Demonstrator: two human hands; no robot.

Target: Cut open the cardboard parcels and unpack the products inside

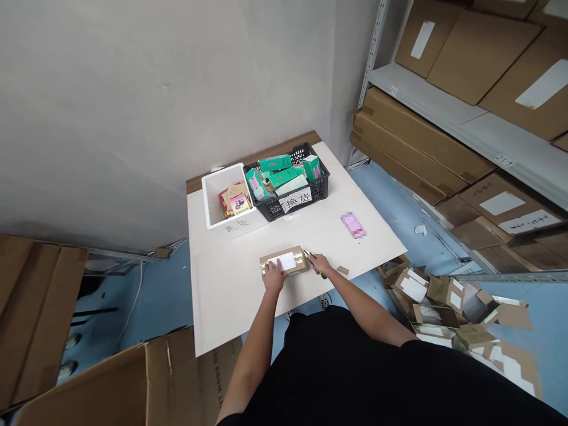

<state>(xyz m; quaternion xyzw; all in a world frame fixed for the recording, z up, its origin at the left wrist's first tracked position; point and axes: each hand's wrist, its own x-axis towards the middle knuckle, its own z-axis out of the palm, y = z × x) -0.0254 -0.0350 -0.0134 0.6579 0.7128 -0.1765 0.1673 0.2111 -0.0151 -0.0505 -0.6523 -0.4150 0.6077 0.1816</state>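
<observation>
A small brown cardboard parcel (296, 255) with a white label lies on the white table (231, 290). My left hand (274, 276) rests on the parcel's near left part, fingers laid over it. My right hand (321, 264) is closed round a yellow and black utility knife (311, 258), whose tip touches the parcel's right end.
At the table's back stand a white bin (212, 201) of red packets and a black basket (320, 186) of green boxes. A pink item (353, 225) lies at the right. Opened cartons litter the floor right (444, 302); a big carton (133, 378) stands near left; shelves of boxes (465, 118) right.
</observation>
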